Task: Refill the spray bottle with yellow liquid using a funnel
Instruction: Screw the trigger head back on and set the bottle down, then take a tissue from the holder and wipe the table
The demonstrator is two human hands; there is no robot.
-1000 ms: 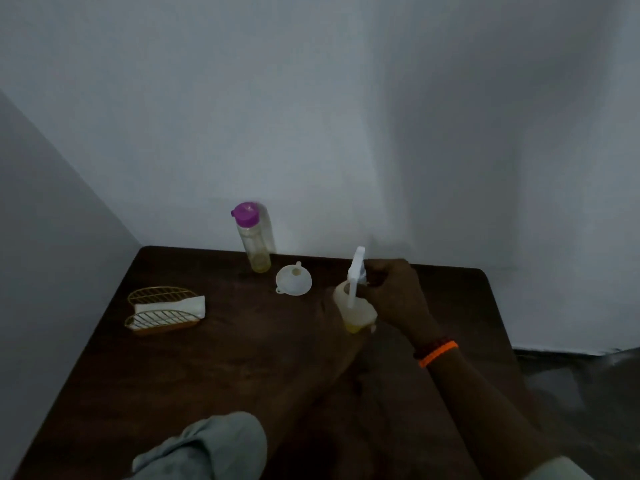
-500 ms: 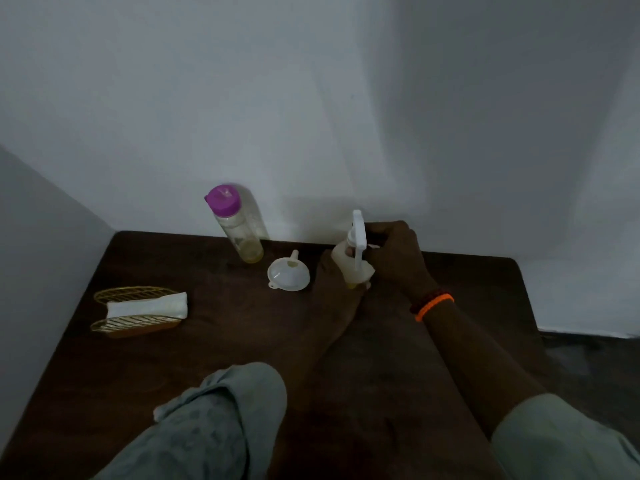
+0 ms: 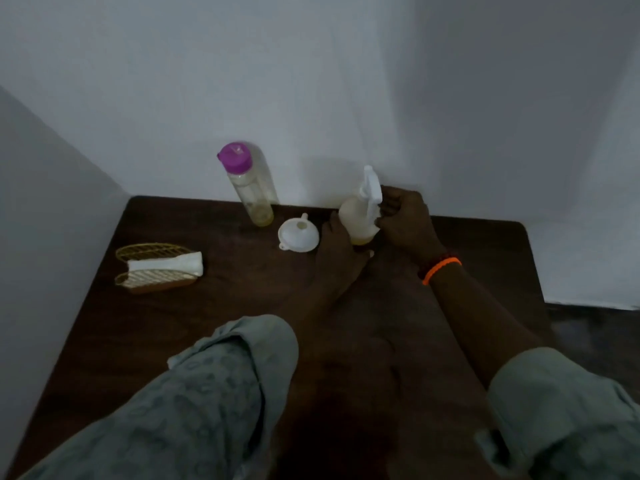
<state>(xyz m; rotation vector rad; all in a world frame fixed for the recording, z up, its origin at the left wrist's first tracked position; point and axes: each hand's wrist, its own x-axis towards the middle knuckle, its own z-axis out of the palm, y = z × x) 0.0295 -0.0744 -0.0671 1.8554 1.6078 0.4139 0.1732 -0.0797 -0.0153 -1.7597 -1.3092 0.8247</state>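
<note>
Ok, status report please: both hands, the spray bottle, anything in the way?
Left hand on spray bottle body, right hand at its spray head. Funnel beside it, unused. Nothing in the way.

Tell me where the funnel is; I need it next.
In the head view, the white funnel lies on the table's far side, between the purple-capped bottle and the left hand.

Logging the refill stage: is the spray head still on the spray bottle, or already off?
Still on. The white spray head sits atop the spray bottle; the right hand grips it, the left hand steadies the body.
</note>
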